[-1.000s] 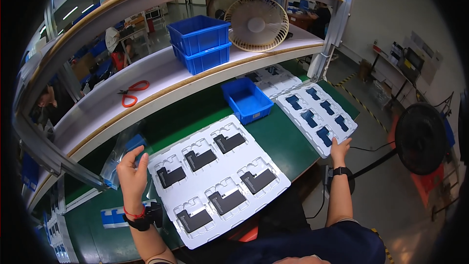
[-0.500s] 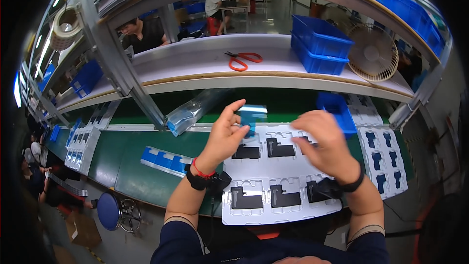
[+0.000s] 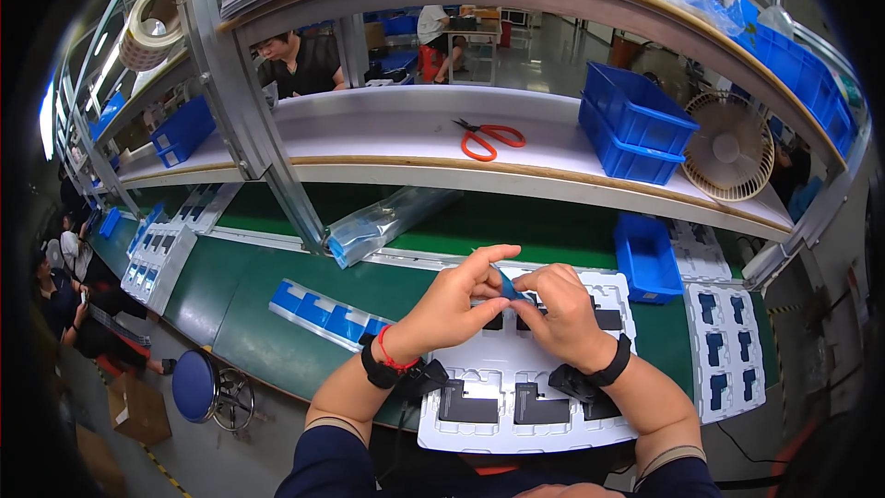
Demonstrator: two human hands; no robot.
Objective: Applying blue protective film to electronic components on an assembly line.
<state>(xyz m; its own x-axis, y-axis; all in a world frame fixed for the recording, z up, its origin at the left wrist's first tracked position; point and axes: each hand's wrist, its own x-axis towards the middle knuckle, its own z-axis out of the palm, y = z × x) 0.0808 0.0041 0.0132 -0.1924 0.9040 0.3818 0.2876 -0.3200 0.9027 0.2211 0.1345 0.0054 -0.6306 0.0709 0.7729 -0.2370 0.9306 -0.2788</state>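
My left hand [image 3: 456, 304] pinches a small piece of blue film [image 3: 509, 286] between thumb and fingers, above the white molded tray [image 3: 498, 352]. My right hand [image 3: 570, 321] meets it from the other side, thumb and fingers closed at the film's edge. Fingers cover most of the film. Below them, flat black L-shaped parts [image 3: 468, 406] lie in the tray's pockets; my hands and wrists partly hide several. Left of the tray, a strip with blue film pieces [image 3: 323, 311] rests on the green bench.
A clear plastic bag [image 3: 387, 221] lies behind the strip, and a blue bin [image 3: 648, 258] behind the tray. Another white tray with dark parts [image 3: 725, 350] sits at right. Red-handled scissors [image 3: 489, 140] and stacked blue bins [image 3: 636, 124] occupy the shelf; a person works beyond.
My right hand has moved left to meet my left hand at the blue film. My left hand has turned inward, hiding more of the film. The view has shifted slightly.
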